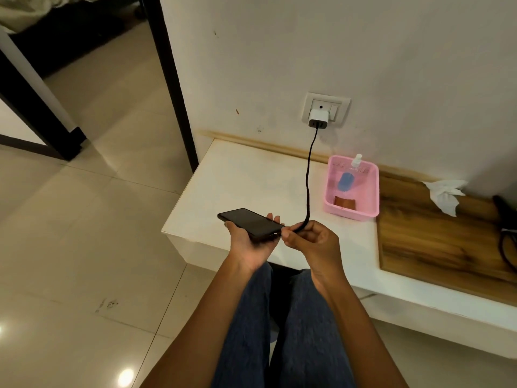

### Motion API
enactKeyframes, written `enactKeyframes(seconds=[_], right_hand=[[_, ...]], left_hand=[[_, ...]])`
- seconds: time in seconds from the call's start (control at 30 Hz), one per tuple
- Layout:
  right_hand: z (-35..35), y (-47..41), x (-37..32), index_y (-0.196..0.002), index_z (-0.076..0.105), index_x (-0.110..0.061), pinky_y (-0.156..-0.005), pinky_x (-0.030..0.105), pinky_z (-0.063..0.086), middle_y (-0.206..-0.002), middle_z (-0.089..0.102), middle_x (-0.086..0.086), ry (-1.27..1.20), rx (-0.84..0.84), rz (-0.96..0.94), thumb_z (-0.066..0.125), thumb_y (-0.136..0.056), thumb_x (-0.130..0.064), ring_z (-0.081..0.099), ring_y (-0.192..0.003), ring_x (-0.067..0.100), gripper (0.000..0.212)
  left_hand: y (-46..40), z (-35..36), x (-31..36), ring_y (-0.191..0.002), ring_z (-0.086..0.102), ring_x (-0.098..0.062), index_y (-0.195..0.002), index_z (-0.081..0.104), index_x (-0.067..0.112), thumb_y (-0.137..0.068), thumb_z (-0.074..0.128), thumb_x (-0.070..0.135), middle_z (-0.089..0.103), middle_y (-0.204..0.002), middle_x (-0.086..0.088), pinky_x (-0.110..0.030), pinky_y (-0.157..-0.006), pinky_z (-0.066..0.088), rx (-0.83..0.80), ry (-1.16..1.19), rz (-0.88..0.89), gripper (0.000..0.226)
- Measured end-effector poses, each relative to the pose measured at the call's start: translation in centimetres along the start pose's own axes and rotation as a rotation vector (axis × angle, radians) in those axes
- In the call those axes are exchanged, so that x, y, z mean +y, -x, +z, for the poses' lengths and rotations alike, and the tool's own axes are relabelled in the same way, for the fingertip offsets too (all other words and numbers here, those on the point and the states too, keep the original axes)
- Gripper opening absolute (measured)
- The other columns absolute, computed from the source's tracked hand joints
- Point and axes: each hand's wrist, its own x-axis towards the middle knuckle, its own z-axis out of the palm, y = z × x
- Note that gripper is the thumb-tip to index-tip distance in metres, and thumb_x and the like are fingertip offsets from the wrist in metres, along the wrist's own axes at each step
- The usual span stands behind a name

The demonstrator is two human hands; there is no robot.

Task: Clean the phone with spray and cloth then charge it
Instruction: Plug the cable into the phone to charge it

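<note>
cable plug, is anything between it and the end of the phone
Nothing visible. The right hand pinches the cable end right at the near end of the phone, which the left hand holds from below.

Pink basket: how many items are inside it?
2. A spray bottle leans against the back wall of the pink basket, and a brown cloth lies at the front. Something smaller may be hidden behind the front wall.
</note>
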Motion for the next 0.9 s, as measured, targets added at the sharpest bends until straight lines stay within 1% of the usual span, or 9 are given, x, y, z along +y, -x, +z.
enactKeyframes(seconds=[0.07,0.23,0.37,0.47,0.57,0.63,0.73,0.8,0.9], right_hand=[[0.1,-0.1,0.2,-0.075,0.067,-0.007,-0.069,0.024,0.057,-0.076,0.074,0.007,0.034,0.005,-0.033,0.074,-0.072,0.006,0.069,-0.071,0.017,0.015],[-0.2,-0.4,0.6,-0.078,0.068,-0.006,-0.075,0.023,0.056,-0.079,0.075,0.003,0.142,0.003,-0.1,0.076,-0.072,0.002,0.071,-0.079,0.017,0.013],[-0.3,-0.5,0.7,-0.078,0.068,-0.007,-0.072,0.016,0.053,-0.08,0.075,-0.002,0.213,-0.016,-0.153,0.076,-0.073,0.001,0.071,-0.079,0.013,0.012],[-0.5,-0.6,0.7,-0.079,0.068,-0.006,-0.071,0.013,0.052,-0.08,0.074,-0.004,0.252,-0.024,-0.176,0.075,-0.073,0.0,0.07,-0.078,0.011,0.011],[-0.6,-0.8,0.8,-0.08,0.069,-0.006,-0.071,0.011,0.051,-0.08,0.074,-0.007,0.295,-0.03,-0.193,0.075,-0.074,-0.001,0.07,-0.076,0.007,0.011],[-0.8,-0.9,0.9,-0.081,0.068,-0.005,-0.072,0.012,0.052,-0.081,0.073,-0.006,0.307,-0.033,-0.197,0.075,-0.074,-0.001,0.07,-0.077,0.007,0.011],[-1.0,-1.0,1.0,-0.08,0.068,-0.006,-0.073,0.012,0.052,-0.08,0.073,-0.007,0.347,-0.021,-0.202,0.075,-0.074,-0.002,0.069,-0.076,0.005,0.011],[-1.0,-1.1,1.1,-0.078,0.067,-0.009,-0.072,0.01,0.051,-0.079,0.072,-0.01,0.368,-0.005,-0.218,0.075,-0.074,-0.002,0.068,-0.075,0.001,0.012],[-1.0,-1.3,1.2,-0.076,0.066,-0.008,-0.072,0.012,0.052,-0.078,0.072,-0.01,0.359,0.038,-0.242,0.076,-0.073,-0.001,0.068,-0.074,0.001,0.013]], left_hand=[[-0.3,0.0,-0.1,-0.094,0.057,-0.033,-0.136,0.042,0.011,-0.09,0.018,0.071,0.057,-0.102,-0.018,-0.048,-0.108,0.036,0.008,-0.013,-0.007,0.08],[-0.8,0.2,-0.3,-0.091,0.057,-0.032,-0.137,0.04,0.009,-0.09,0.018,0.071,0.056,-0.101,-0.017,-0.048,-0.099,0.044,-0.003,-0.046,-0.024,0.081],[-1.2,0.3,-0.4,-0.088,0.056,-0.031,-0.139,0.038,0.008,-0.089,0.015,0.073,0.054,-0.1,-0.015,-0.046,-0.081,0.051,0.001,-0.069,-0.045,0.085],[-1.8,0.4,-0.6,-0.081,0.054,-0.031,-0.139,0.037,0.007,-0.089,0.014,0.072,0.053,-0.097,-0.015,-0.04,-0.091,0.041,0.009,-0.06,-0.056,0.085],[-2.2,0.5,-0.7,-0.079,0.053,-0.03,-0.138,0.037,0.007,-0.091,0.013,0.069,0.05,-0.095,-0.015,-0.037,-0.072,0.051,-0.004,-0.073,-0.063,0.081],[-2.3,0.6,-0.7,-0.079,0.052,-0.03,-0.126,0.042,0.009,-0.092,0.014,0.067,0.05,-0.094,-0.014,-0.039,-0.059,0.055,-0.013,-0.087,-0.07,0.073],[-2.4,0.7,-0.9,-0.08,0.051,-0.03,-0.114,0.043,0.006,-0.093,0.014,0.067,0.049,-0.093,-0.014,-0.039,-0.059,0.055,-0.003,-0.1,-0.074,0.071],[-2.5,0.7,-1.1,-0.082,0.052,-0.029,-0.114,0.043,0.006,-0.092,0.014,0.068,0.05,-0.093,-0.013,-0.036,-0.064,0.052,0.012,-0.118,-0.085,0.072],[-2.7,0.7,-1.3,-0.082,0.054,-0.028,-0.117,0.044,0.006,-0.091,0.012,0.069,0.052,-0.093,-0.013,-0.032,-0.059,0.052,0.034,-0.153,-0.101,0.075]])
